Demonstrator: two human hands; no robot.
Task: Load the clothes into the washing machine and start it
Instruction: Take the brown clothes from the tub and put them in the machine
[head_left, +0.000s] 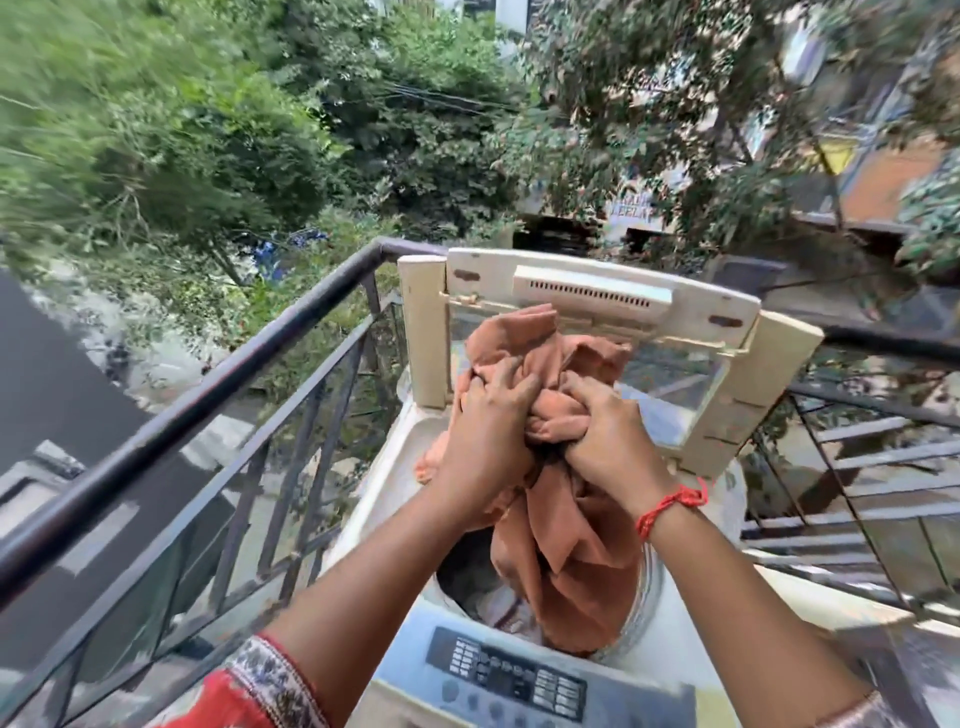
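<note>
The person stands at a top-loading washing machine (519, 639) set against a dark metal balcony railing (218, 395), with trees and buildings beyond. The machine's lid (597, 296) is raised and folded back at the far side, leaving the tub mouth uncovered.

Both hands are closed on one rust-orange garment (566, 551). The left hand (488, 431) has its fingers dug into the bunched upper part of the cloth, and the right hand (602, 431), with a red thread bracelet (670, 506) at the wrist, clenches a fold just beside it. The two hands nearly touch. The bundle is held above the opening, and its loose lower end hangs down into the drum (483, 577), where other fabric seems to lie in the shadow, though it is too dark to name.

The loading step looks to be under way: this garment is partly inside but not let go. The next move likely calls for lowering the bundle and pressing it below the rim, so that no edge drapes over the left side of the tub, where some cloth already spills outward. After that the lid would have to come down before anything is pressed on the control panel (511, 675) at the near edge, whose buttons are too blurred to read.
</note>
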